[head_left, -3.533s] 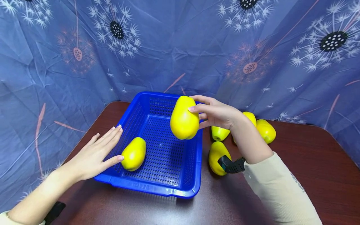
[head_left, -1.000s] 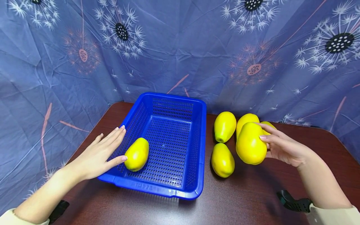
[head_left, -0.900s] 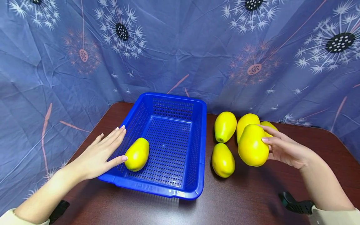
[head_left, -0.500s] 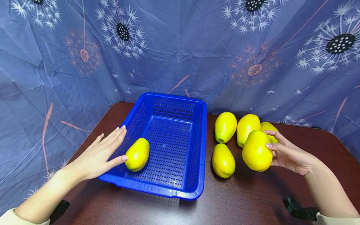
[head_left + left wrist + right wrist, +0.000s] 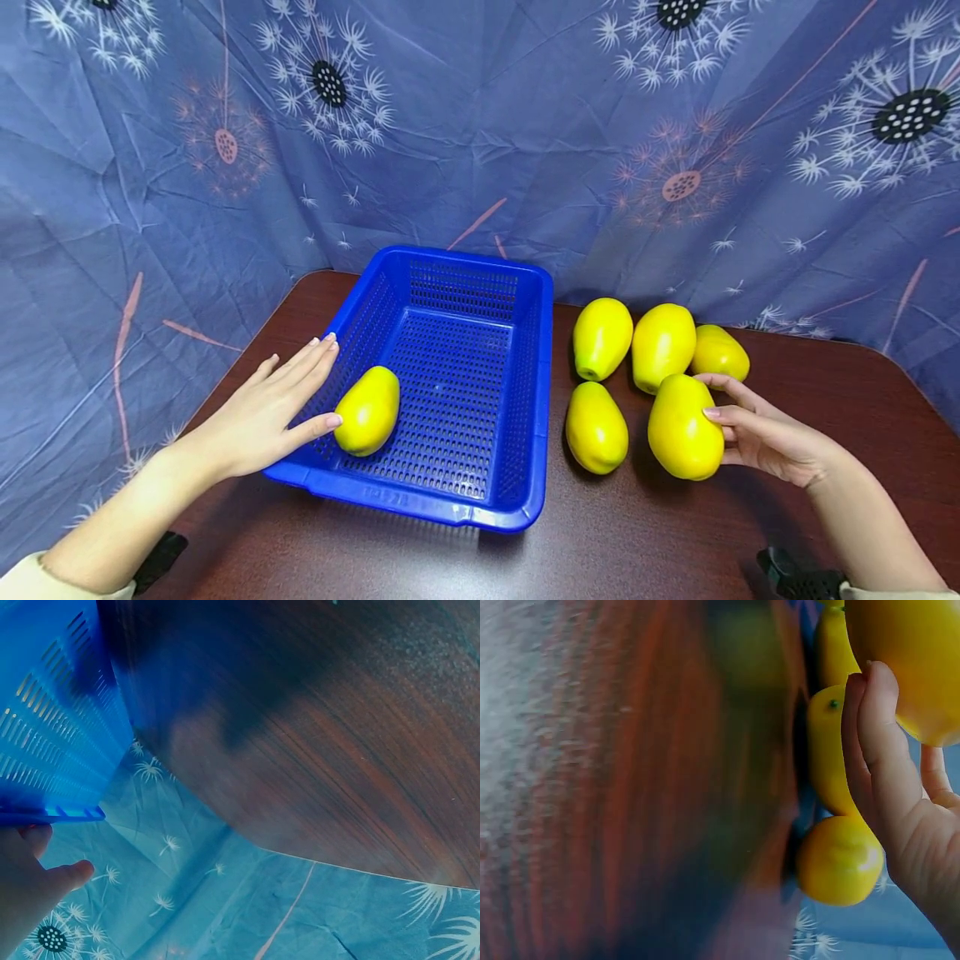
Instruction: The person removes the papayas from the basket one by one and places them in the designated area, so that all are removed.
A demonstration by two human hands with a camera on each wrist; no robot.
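Observation:
My right hand (image 5: 772,433) grips a yellow oblong fruit (image 5: 684,427), shaped like a small papaya or mango, to the right of the blue basket (image 5: 536,417). In the right wrist view this fruit (image 5: 915,682) is raised off the table, fingers along its side. My left hand (image 5: 273,408) rests flat at the basket's left rim with straight fingers. Its thumb tip overlaps another yellow fruit (image 5: 367,412) lying inside the basket. In the left wrist view the left hand (image 5: 30,885) shows at the basket rim (image 5: 67,815), mostly cut off.
Several like fruits lie right of the basket: one at the front (image 5: 596,427), one behind it with a greenish end (image 5: 602,337), two farther right, including the fruit (image 5: 720,352) at the far end. A patterned blue cloth (image 5: 480,125) hangs behind the brown table (image 5: 847,400).
From above the basket, my right hand has carried the fruit right, past the other fruits, then down and toward the front. My left hand stays at the rim.

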